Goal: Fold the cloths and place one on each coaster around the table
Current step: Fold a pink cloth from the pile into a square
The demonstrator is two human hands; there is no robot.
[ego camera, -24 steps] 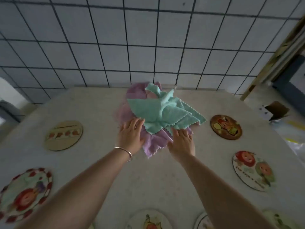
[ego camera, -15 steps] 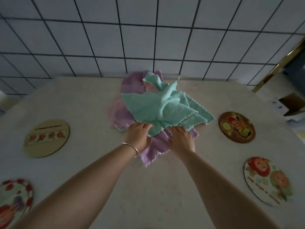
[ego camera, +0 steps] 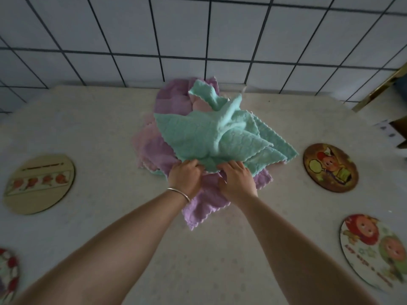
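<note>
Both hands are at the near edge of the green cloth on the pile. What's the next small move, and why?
Probably lift the green cloth clear of the pile and toward the bare table in front. Left hand and right hand both seem closed on its near edge; it lies crumpled on top of the purple cloths, and the coasters in view, such as the tan coaster, hold no cloth yet.
</note>
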